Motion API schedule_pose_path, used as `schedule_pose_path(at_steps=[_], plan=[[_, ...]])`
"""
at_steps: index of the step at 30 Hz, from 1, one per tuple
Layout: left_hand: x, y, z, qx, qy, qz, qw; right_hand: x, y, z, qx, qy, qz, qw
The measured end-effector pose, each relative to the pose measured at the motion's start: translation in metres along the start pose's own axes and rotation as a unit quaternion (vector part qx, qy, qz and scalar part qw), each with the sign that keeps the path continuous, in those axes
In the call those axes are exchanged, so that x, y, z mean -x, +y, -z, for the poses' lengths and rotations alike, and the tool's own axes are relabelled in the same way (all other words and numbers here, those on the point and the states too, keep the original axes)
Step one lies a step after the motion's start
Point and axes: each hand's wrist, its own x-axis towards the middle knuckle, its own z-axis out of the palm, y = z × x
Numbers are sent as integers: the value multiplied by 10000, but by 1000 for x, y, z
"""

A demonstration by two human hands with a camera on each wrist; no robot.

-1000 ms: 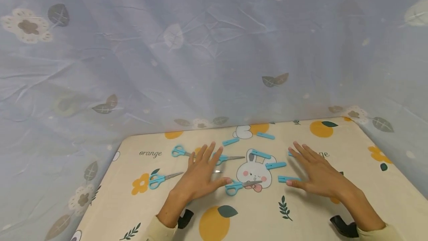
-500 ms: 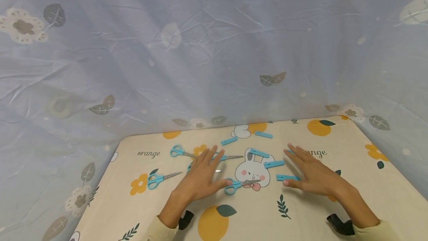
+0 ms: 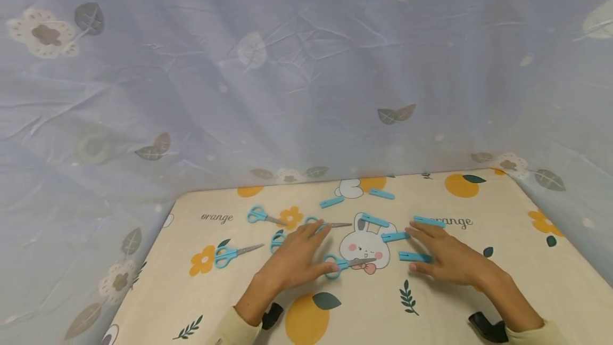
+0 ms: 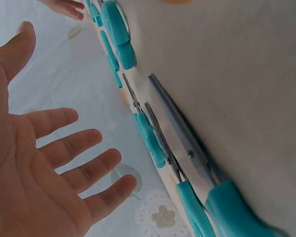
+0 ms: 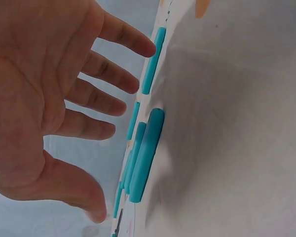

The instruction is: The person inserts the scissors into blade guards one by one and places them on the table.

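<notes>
My left hand (image 3: 294, 257) hovers over the left half of the table, holding nothing. Its fingers are loosely spread in the left wrist view, apart from the scissors (image 4: 187, 148) there. Several scissors with light blue handles lie around it, such as one pair (image 3: 226, 256) at the left and another (image 3: 337, 266) by my thumb; the hand partly covers some. My right hand (image 3: 452, 257) hovers near several light blue blade covers. One cover (image 3: 413, 256) is near its thumb, another (image 3: 429, 221) beyond its fingers. No contact shows in the right wrist view, where the nearest cover (image 5: 148, 155) lies beside the fingers.
More blade covers lie toward the back, including one (image 3: 332, 202) left of centre and another (image 3: 381, 194) to its right. The table (image 3: 369, 313) has a cream printed cloth. A grey-blue patterned curtain (image 3: 306, 95) stands behind it. Black pieces (image 3: 487, 327) sit under both wrists.
The fingers of both hands have dropped and drawn back slightly, uncovering more of the scissors at left and the cover at back right. Scissors and covers stay in place; the head view shifts slightly.
</notes>
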Motion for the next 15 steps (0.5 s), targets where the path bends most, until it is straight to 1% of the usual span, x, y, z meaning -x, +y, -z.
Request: schedule_pose_path(at_steps=[4, 15], plan=[[0, 0, -1, -12, 9, -9, 10000, -1, -2, -3, 57, 40, 63, 10000], [-3, 3, -7, -139, -85, 35, 9999, -3, -4, -6, -16, 49, 8, 10000]])
